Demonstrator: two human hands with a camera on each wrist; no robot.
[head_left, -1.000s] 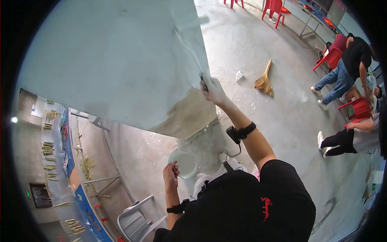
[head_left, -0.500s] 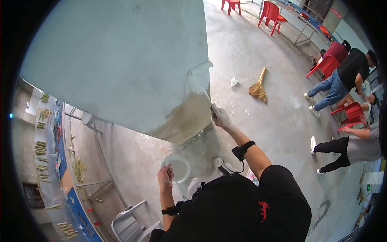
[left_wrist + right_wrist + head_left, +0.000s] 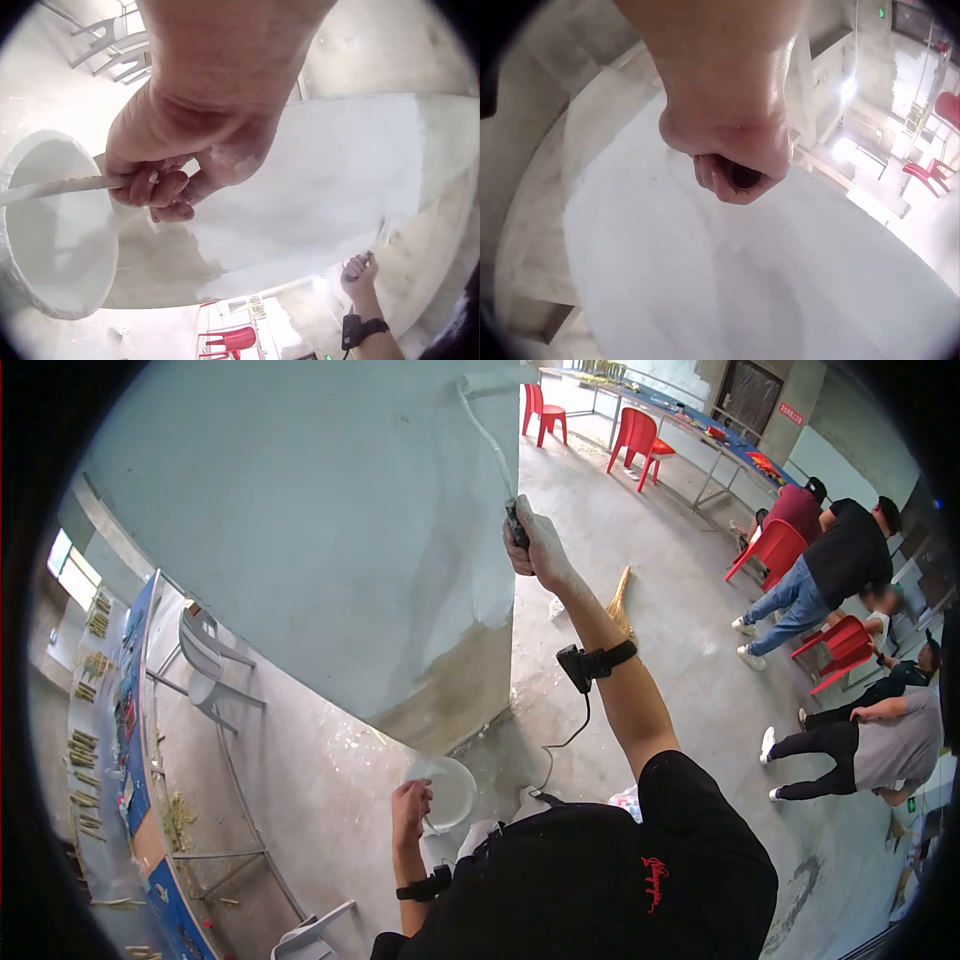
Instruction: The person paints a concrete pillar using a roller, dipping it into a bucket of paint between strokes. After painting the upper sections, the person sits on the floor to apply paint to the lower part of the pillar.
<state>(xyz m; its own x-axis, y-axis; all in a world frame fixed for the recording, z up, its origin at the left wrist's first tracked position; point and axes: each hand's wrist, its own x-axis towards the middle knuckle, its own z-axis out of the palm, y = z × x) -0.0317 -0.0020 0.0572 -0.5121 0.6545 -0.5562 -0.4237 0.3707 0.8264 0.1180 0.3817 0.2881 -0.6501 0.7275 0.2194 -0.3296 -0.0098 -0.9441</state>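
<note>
My right hand point(image 3: 540, 545) grips the dark handle of a paint roller point(image 3: 485, 430), arm stretched up and forward. The roller's head lies against the upper part of a pale painted wall point(image 3: 300, 540), at its right edge. Low on that wall is a brownish-grey patch point(image 3: 450, 695) without the pale coat. In the right wrist view, curled fingers point(image 3: 716, 180) wrap the handle's dark end. Beside a white bucket point(image 3: 450, 790), my left hand point(image 3: 411, 810) is held low. Its fingers pinch a thin pale rod point(image 3: 67, 187) that crosses over the bucket's mouth in the left wrist view.
A straw broom point(image 3: 620, 605) lies on the floor right of the wall. Grey plastic chairs point(image 3: 215, 670) and a long blue-edged table point(image 3: 140, 700) stand at left. Red chairs point(image 3: 635, 445) and several people point(image 3: 825, 580) are at right. A cable point(image 3: 570, 740) hangs from my right wrist strap.
The roller went down the wall's right edge, then back up to near the top, my right arm rising with it. My left hand stays low by the bucket. The head view has shifted.
</note>
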